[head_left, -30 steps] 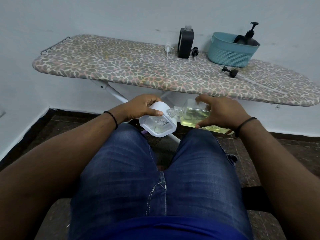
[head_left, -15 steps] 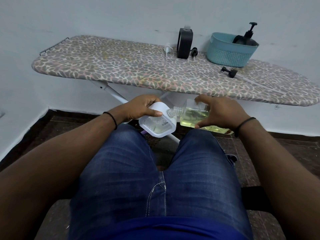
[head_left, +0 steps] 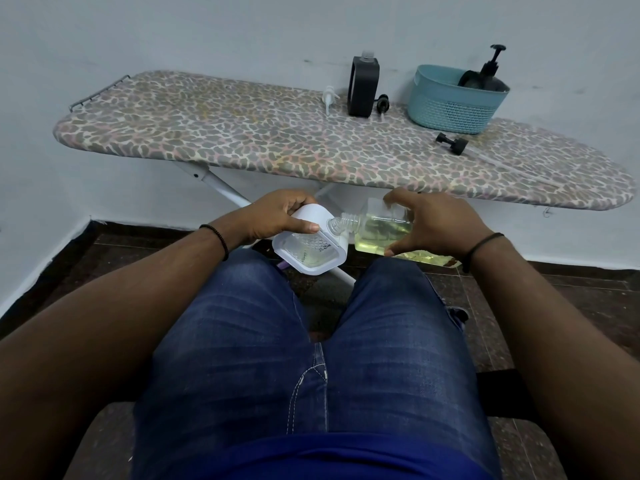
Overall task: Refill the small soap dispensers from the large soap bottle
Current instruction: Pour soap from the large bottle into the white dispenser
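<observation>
My left hand (head_left: 277, 216) grips a small white-framed dispenser (head_left: 311, 252) above my knees, its clear face turned up. My right hand (head_left: 436, 223) holds a clear bottle (head_left: 377, 232) of yellowish soap, tipped on its side. The clear bottle's open threaded neck touches the dispenser's top right corner. A thin layer of yellowish liquid lies inside the dispenser. On the ironing board (head_left: 242, 133) stands a black dispenser (head_left: 363, 86) with no pump on its neck. A white pump (head_left: 329, 98) and a black pump head (head_left: 383, 103) lie beside it.
A teal basket (head_left: 450, 102) at the board's back right holds a black pump bottle (head_left: 488, 71). Another black pump (head_left: 452, 143) lies on the board in front of the basket. The board's white legs run down behind my hands. I sit with my thighs below the bottles.
</observation>
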